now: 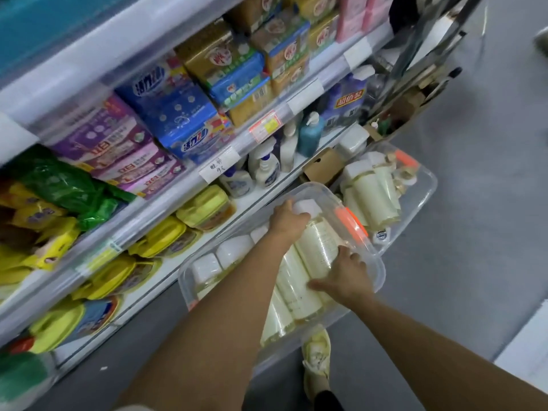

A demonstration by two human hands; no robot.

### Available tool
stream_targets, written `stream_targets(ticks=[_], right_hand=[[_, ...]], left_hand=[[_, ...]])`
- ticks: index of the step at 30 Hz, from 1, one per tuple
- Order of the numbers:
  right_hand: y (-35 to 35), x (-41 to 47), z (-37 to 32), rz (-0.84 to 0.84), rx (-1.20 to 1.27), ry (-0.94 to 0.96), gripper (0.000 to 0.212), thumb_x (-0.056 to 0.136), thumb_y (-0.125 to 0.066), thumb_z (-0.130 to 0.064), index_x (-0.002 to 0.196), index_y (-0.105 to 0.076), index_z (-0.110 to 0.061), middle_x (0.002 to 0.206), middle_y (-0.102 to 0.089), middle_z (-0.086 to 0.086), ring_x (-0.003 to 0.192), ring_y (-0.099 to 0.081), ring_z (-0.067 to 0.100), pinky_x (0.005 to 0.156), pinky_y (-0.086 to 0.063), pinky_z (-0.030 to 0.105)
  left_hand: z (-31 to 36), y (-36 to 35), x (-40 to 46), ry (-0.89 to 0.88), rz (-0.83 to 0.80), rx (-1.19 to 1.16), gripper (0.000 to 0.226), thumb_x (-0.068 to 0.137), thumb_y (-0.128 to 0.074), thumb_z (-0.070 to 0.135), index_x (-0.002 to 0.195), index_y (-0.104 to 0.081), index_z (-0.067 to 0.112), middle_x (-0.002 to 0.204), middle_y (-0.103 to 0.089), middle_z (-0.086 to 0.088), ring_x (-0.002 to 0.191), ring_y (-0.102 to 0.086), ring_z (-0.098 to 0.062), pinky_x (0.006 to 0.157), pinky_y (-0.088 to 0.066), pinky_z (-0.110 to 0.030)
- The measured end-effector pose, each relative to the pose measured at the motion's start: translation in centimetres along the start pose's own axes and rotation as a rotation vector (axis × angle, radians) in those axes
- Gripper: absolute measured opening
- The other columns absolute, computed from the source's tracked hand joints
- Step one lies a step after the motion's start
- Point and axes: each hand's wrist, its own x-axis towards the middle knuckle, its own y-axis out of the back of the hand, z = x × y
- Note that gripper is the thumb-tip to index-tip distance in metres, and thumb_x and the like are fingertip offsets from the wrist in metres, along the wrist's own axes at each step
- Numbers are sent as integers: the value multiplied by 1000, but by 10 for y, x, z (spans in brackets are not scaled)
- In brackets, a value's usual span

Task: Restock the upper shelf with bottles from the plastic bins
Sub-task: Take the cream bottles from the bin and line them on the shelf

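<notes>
Two bare forearms reach down into the near bin [376, 264]: the left hand [289, 221] curls over a bottle [318, 247] cap, the right hand [345, 280] lies spread on the bottles. Both bins stay nearly full; beyond the hands, the far bin [427, 185] waits, restocking barely begun.

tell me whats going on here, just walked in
A person is bent over a clear plastic bin of pale bottles beside store shelves. The left hand grips the white cap end of one bottle, while the right hand rests on its lower end. A second bin of bottles sits further off. Nothing has left the bin yet.
</notes>
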Motion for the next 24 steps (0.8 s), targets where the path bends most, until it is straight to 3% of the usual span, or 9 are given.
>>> stream_targets(ticks=[8,14,18,21,24], right_hand=[[2,4,1,33,-40,57,93,59,-82,-56,124,-37,-7,124,-47,13,113,-45,32,88,-45,43],[26,-12,-3,-113,214,38,81,60,-83,-46,121,-43,-10,114,-57,7,103,-56,26,87,-51,42],[53,-38,-20,-276,542,30,75,56,-86,-35,119,-52,-12,107,-68,7,92,-68,24,75,-59,36],[73,-65,-41,-372,696,96,79,53,-82,-33,123,-55,-10,104,-72,10,85,-73,24,62,-58,30],[88,-90,-59,-457,775,126,79,58,-79,-31,129,-52,-7,111,-70,17,94,-71,31,70,-58,36]], left_hand=[[-7,0,4,-2,-14,-26,61,93,-57,26,151,-35,26,149,-37,-7,131,-44,-29,107,-44,-47],[-7,12,-15,-13,2,-144,59,93,-58,27,149,-38,26,149,-39,-5,131,-44,-27,107,-43,-45],[-6,24,-46,16,155,-412,64,93,-61,26,151,-33,24,147,-42,-3,124,-50,-23,98,-47,-39],[-7,41,-80,107,73,-805,52,95,-63,29,141,-43,15,132,-58,-8,111,-61,-25,83,-54,-37],[-7,62,-113,87,-28,-956,31,98,-60,32,123,-60,14,117,-69,-8,102,-67,-22,71,-58,-34]])
